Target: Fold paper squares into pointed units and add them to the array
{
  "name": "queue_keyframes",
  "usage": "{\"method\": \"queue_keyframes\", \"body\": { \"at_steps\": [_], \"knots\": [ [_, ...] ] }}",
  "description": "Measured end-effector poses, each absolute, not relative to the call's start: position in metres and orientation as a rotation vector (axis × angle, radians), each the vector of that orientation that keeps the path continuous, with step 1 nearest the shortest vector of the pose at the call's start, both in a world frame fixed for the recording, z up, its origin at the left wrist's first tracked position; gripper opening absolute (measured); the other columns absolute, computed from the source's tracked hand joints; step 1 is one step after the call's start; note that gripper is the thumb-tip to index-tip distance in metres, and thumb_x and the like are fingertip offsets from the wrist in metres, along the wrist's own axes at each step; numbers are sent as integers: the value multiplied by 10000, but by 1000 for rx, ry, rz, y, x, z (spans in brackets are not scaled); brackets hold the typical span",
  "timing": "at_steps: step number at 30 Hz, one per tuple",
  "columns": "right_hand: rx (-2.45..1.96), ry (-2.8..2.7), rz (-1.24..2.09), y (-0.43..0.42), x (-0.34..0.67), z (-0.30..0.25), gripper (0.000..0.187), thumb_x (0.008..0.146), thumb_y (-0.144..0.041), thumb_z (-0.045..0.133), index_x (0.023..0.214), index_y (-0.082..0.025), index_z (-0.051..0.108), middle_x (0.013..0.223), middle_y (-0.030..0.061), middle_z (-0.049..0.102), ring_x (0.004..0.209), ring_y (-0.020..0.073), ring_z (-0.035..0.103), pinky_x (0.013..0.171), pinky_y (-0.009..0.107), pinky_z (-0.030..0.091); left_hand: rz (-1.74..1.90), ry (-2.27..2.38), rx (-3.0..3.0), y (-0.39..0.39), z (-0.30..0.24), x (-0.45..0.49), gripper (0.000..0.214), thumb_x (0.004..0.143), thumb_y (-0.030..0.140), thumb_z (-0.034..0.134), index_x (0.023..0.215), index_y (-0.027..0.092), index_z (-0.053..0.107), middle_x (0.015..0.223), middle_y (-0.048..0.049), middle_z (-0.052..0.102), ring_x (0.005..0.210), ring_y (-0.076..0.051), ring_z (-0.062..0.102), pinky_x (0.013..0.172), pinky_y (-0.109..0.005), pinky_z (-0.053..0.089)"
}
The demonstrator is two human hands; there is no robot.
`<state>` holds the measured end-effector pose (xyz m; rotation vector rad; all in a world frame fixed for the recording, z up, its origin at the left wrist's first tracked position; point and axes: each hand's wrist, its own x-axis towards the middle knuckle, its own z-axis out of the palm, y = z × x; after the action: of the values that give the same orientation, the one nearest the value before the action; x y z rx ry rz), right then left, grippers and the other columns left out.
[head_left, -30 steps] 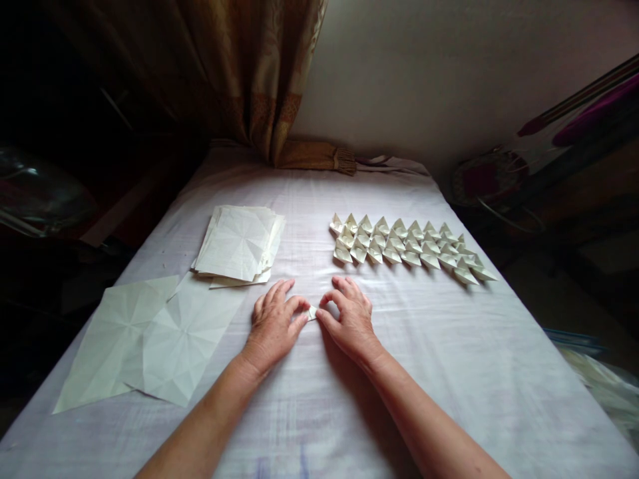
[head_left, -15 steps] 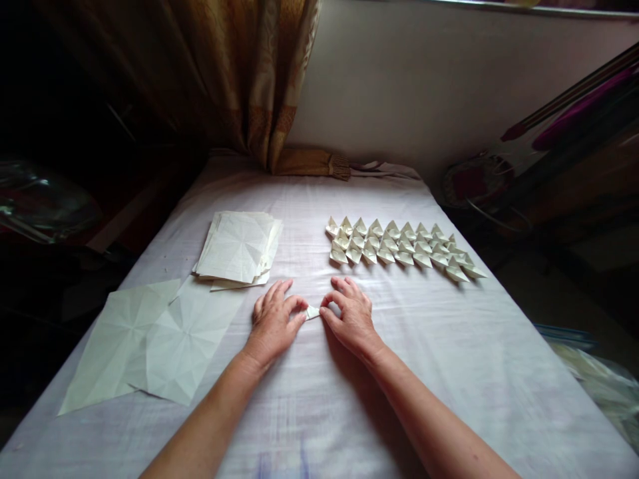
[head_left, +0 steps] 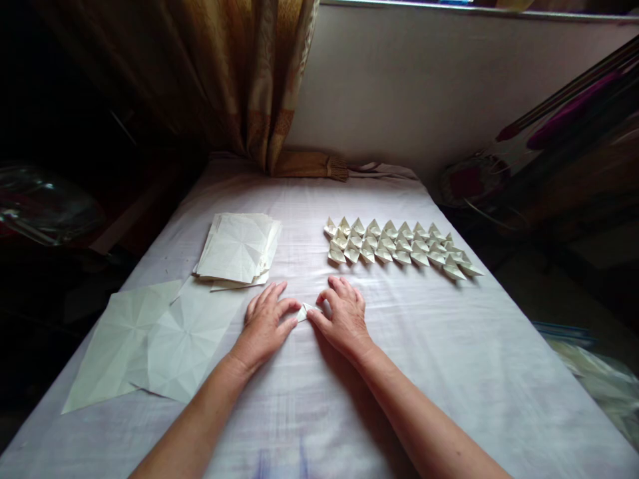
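On the pale cloth [head_left: 449, 372], a small folded paper piece [head_left: 303, 311] is lying midway between the side edges. The left hand [head_left: 265, 324] is pinching its left end between thumb and forefinger. The right hand [head_left: 342, 314] is laying its thumb over the right end, the forefinger curling; whether it is gripping, I cannot tell. Toward the right edge, folded paper boats [head_left: 403, 245] are standing in packed rows. A stack of creased paper squares [head_left: 232, 246] is resting farther left, and loose creased sheets [head_left: 117, 342] are overlapping near the left edge.
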<state>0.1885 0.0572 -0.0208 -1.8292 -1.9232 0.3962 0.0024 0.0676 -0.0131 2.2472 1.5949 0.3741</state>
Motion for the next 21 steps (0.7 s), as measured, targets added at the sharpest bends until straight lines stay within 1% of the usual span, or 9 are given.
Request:
{"method": "queue_keyframes", "body": {
  "at_steps": [6, 11, 13, 17, 21],
  "knots": [
    [-1835, -1934, 459, 58, 188, -18, 180, 803, -377, 679, 906, -232, 652, 1420, 109, 483, 1388, 327, 309, 1094, 566, 187, 354, 1630, 2207, 67, -10, 7, 192, 812, 239, 623, 994, 271, 677, 1469, -58, 469, 1395, -288, 354, 1126, -519, 280],
    [-1753, -1975, 452, 55, 191, -20, 132, 816, -334, 675, 910, -241, 668, 1399, 101, 515, 1384, 328, 332, 1093, 578, 191, 422, 1719, 2205, 62, -11, 19, 207, 809, 283, 648, 1010, 235, 653, 1453, -101, 485, 1382, -299, 376, 1133, -515, 271],
    [-1725, -1984, 462, 54, 193, -21, 120, 807, -320, 686, 896, -240, 673, 1389, 98, 528, 1378, 331, 345, 1093, 576, 202, 477, 1768, 2201, 60, -13, 24, 191, 804, 289, 665, 984, 227, 649, 1431, -110, 509, 1373, -302, 389, 1134, -517, 268],
    [-1655, -1988, 449, 53, 197, -23, 117, 793, -295, 694, 894, -239, 670, 1359, 93, 555, 1360, 334, 370, 1090, 563, 235, 503, 1799, 2159, 59, -16, 33, 109, 782, 222, 673, 884, 226, 637, 1408, -91, 539, 1364, -310, 405, 1127, -550, 262],
    [-1633, -1981, 415, 52, 197, -25, 147, 794, -271, 682, 934, -229, 667, 1347, 108, 563, 1354, 343, 377, 1088, 555, 251, 548, 1789, 2142, 58, -17, 35, 140, 775, 166, 662, 894, 232, 629, 1368, -75, 579, 1350, -306, 426, 1121, -568, 255]
  ]
}}
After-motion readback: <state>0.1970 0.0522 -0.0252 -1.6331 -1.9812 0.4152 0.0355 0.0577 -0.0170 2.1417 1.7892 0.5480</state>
